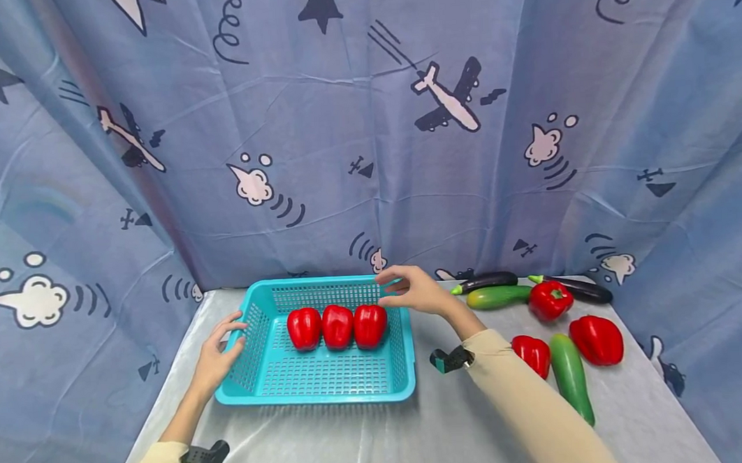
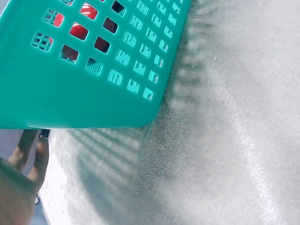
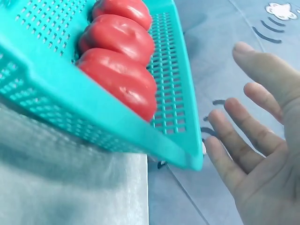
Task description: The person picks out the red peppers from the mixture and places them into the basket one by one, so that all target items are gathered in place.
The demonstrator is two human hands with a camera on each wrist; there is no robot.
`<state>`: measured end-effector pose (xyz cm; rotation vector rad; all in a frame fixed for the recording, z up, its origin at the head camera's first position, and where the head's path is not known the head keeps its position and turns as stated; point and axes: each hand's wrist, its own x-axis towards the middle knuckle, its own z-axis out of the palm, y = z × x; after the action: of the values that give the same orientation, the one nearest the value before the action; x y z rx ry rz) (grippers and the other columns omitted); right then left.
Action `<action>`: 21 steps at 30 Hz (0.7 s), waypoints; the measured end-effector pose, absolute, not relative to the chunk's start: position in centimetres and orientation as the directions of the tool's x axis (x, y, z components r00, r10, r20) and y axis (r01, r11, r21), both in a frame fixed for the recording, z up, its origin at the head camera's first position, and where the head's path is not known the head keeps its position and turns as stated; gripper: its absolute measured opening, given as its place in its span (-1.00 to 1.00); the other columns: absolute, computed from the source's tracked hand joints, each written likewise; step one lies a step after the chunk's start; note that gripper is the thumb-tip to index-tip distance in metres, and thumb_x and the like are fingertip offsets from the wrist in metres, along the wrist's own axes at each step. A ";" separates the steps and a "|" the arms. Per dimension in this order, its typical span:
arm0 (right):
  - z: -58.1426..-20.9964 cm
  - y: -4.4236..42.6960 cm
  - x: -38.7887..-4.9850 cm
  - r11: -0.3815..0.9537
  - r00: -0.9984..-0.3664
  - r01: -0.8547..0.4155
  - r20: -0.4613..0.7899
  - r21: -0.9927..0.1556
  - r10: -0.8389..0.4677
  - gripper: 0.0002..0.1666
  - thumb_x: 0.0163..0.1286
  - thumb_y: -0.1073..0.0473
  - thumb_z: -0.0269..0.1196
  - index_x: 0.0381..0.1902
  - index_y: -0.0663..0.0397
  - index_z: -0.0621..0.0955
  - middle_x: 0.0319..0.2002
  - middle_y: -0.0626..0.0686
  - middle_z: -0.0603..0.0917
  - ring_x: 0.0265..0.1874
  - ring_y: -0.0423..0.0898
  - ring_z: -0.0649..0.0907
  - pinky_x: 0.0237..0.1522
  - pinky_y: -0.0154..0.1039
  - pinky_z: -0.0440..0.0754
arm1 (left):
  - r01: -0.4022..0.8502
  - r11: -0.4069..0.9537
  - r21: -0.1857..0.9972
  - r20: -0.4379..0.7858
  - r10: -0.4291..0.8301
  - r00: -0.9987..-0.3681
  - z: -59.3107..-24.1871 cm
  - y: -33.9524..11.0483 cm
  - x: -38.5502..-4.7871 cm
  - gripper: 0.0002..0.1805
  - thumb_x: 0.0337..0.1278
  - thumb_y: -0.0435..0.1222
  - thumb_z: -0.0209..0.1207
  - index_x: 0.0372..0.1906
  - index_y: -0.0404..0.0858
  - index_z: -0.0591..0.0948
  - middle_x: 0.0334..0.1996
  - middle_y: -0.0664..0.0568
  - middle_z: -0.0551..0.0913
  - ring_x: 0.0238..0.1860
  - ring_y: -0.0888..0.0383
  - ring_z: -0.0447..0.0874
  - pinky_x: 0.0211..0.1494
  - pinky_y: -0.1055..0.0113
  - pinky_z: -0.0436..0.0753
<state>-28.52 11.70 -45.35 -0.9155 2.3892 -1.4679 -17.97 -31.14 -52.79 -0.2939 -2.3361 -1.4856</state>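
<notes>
A turquoise plastic basket [image 1: 329,399] holds three red bell peppers side by side: a left one [image 1: 304,329], a middle one [image 1: 337,326] and a right one [image 1: 370,326]. At the basket's left rim is my left hand [image 1: 216,355], its fingers apart and loosely bent; whether they touch the rim I cannot tell. My right hand [image 1: 415,291] hovers by the basket's back right corner with nothing in it. In the right wrist view, the spread fingers [image 3: 234,145] stand apart from the basket and the peppers [image 3: 119,82].
Right of the basket lie two eggplants [image 1: 490,281], two cucumbers [image 1: 570,375] and more red bell peppers [image 1: 597,340], one partly hidden by the right sleeve [image 1: 531,398]. A patterned blue curtain [image 1: 317,157] hangs behind the pale tabletop [image 1: 332,443].
</notes>
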 end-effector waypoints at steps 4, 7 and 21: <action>-45.1 13.6 -27.9 0.276 -0.809 -0.395 0.189 -0.876 -0.557 -0.57 0.36 0.28 0.41 0.13 0.31 0.61 0.05 0.26 0.65 0.00 0.18 0.69 0.05 -0.04 0.65 | 0.347 0.444 0.826 0.396 -0.018 -0.918 -52.9 -31.2 -18.0 -0.73 0.26 -0.65 0.16 0.05 -0.57 0.59 0.34 -0.44 0.38 0.34 -0.38 0.30 0.02 0.61 0.45; -44.8 15.1 -27.3 0.271 -0.835 -0.372 0.192 -0.888 -0.516 -0.58 0.39 0.23 0.39 0.13 0.32 0.61 0.04 0.25 0.66 -0.01 0.14 0.70 0.01 -0.09 0.67 | 0.336 0.451 0.827 0.385 -0.019 -0.923 -53.9 -31.8 -18.5 -0.72 0.29 -0.60 0.18 0.07 -0.51 0.61 0.36 -0.35 0.39 0.35 -0.31 0.32 0.01 0.63 0.44; -46.0 22.4 -24.4 0.189 -0.921 -0.230 0.151 -0.955 -0.358 -0.62 0.48 0.24 0.29 0.16 0.35 0.58 0.06 0.25 0.66 0.00 0.15 0.70 0.00 -0.19 0.66 | 0.311 0.459 0.832 0.359 -0.019 -0.933 -54.0 -31.9 -18.5 -0.72 0.33 -0.56 0.16 0.10 -0.47 0.60 0.39 -0.30 0.38 0.37 -0.27 0.31 0.03 0.61 0.44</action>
<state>-24.43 22.44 -45.95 -0.5818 2.3388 -1.8466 -18.53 -31.90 -53.97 -0.2488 -2.3957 -1.4640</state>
